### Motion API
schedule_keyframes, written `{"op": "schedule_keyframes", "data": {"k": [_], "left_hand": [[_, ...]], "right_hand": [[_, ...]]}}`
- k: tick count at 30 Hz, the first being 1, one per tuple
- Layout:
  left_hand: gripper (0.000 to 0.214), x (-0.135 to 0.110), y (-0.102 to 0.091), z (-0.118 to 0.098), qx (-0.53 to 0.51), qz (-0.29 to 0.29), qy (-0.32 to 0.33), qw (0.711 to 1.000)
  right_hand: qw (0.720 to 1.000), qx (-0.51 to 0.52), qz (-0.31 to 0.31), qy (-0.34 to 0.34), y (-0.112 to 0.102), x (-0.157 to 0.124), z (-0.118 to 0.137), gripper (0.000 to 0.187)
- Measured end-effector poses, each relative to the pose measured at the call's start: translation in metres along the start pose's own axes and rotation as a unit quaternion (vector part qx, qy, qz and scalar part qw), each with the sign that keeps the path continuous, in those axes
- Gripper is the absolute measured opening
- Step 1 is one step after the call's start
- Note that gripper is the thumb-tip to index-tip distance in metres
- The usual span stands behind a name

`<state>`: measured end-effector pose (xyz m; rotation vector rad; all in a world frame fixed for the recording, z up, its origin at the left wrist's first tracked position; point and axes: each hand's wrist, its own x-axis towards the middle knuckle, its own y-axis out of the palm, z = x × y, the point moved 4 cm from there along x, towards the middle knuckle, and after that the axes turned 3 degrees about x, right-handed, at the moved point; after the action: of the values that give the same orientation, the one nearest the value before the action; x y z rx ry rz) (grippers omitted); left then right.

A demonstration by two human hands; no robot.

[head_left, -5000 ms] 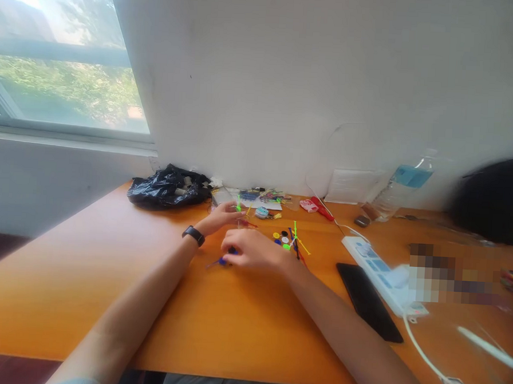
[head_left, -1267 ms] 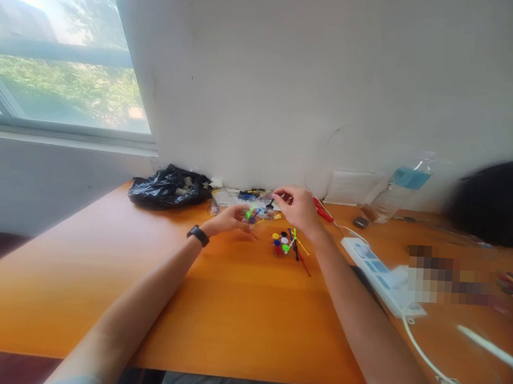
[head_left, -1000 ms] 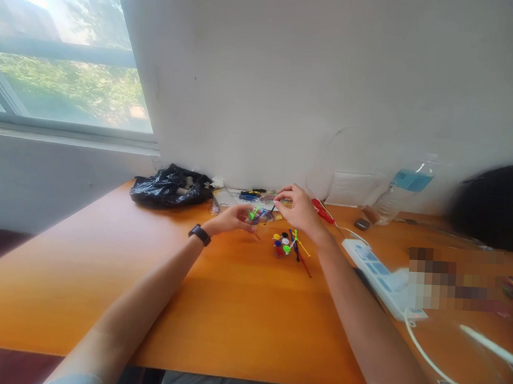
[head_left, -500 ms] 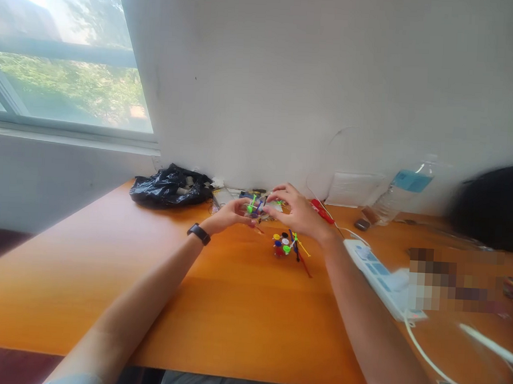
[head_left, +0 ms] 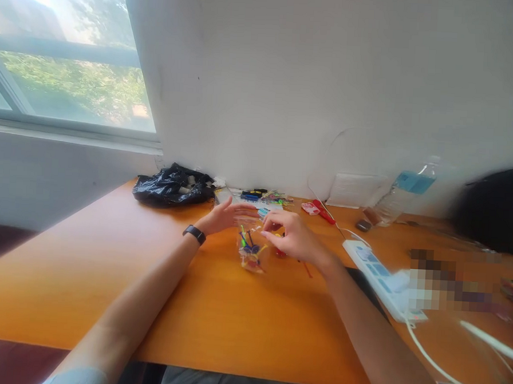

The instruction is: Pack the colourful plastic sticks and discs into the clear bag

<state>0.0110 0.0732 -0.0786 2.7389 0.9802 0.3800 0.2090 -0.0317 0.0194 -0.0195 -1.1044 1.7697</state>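
Observation:
A small clear plastic bag with blue, green, yellow and red plastic pieces inside hangs upright over the table. My right hand pinches its upper right edge between thumb and fingertips. To the left, my left hand, with a black band on the wrist, is open, its fingers stretched out just above the bag's top; whether they touch the plastic I cannot tell. Behind my right hand, a red piece shows on the table, mostly covered. An orange-red stick lies below that hand.
At the back lie a crumpled black plastic bag, a heap of coloured sticks and a red object. A white power strip with cables runs along the right. A clear bottle leans near the wall.
The bag of pieces has come down and nearer and now hangs in full view. My left hand has gone from closed around it to open. My right hand has moved lower, over the loose pieces.

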Motion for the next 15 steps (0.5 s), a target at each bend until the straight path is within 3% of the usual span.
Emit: {"op": "schedule_keyframes", "data": {"k": [3,6,8,10,12,15], "left_hand": [[0.091,0.002,0.012,0.009,-0.033,-0.046,-0.017,0.998],[0.087,-0.005,0.031,0.034,-0.061,-0.124,-0.023,0.99],[0.083,-0.015,0.049,0.053,-0.06,-0.136,-0.045,0.988],[0.073,-0.029,0.064,0.062,-0.033,-0.166,-0.035,0.985],[0.056,-0.042,0.074,0.06,0.046,-0.219,-0.011,0.975],[0.049,-0.055,0.086,0.048,0.134,-0.25,0.002,0.959]], "right_hand": [[0.997,0.048,-0.049,0.03,0.007,-0.018,-0.009,0.013],[0.993,0.084,-0.069,0.043,0.02,-0.036,-0.023,0.012],[0.986,0.113,-0.107,0.06,0.026,-0.046,-0.036,0.009],[0.972,0.162,-0.151,0.083,0.032,-0.054,-0.052,0.03],[0.959,0.207,-0.161,0.111,0.04,-0.059,-0.067,0.045],[0.942,0.263,-0.145,0.153,0.054,-0.062,-0.081,0.046]]}}
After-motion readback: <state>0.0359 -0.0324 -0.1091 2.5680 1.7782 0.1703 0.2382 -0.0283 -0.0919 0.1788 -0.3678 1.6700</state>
